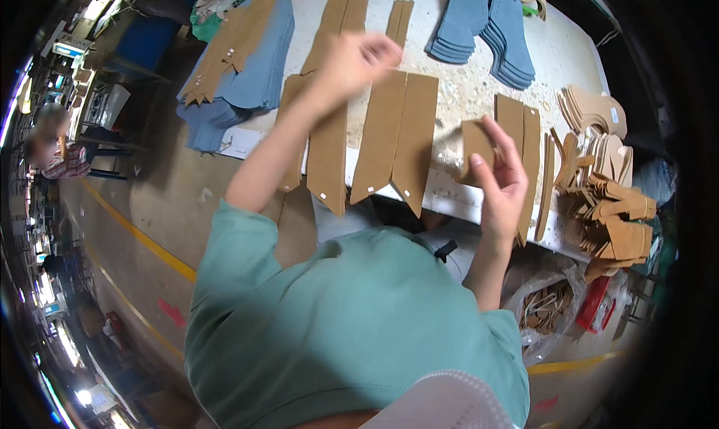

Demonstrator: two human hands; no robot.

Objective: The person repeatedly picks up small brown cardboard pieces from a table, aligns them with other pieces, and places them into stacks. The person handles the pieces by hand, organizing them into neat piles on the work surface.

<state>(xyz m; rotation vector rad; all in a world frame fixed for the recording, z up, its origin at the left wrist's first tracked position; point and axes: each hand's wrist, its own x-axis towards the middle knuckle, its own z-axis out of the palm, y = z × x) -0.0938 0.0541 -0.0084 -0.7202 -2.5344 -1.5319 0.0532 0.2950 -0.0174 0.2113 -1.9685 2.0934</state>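
Judging by the layout, partway along, with plenty set out and plenty in stacks. Can see the central brown pair (pixel 380 133) already placed flat on the white table (pixel 569 47), tapered ends overhanging the near edge. Taking that pair as landmark, can make out a left brown pair (pixel 327 159) just to its left, partly hidden under the left forearm, a far brown pair (pixel 341 24) and a narrow strip pair (pixel 402 24) beyond its upper end, and a right brown pair (pixel 509 114) to its right. Pinching a small brown piece (pixel 473 148) between thumb and fingers of the right hand (pixel 505 182), just right of the landmark pair, so in the grasp rather than set down. Holding the left hand (pixel 350 65), blurred, near its upper end with fingers bent; cannot tell spread from pinching there. Would count as left, by appearance only, a blue stack (pixel 258 77) well to its left, more blue pieces (pixel 505 43) beyond to its right, and tan curved pieces (pixel 592 110) farther right; cannot put any number on the remainder
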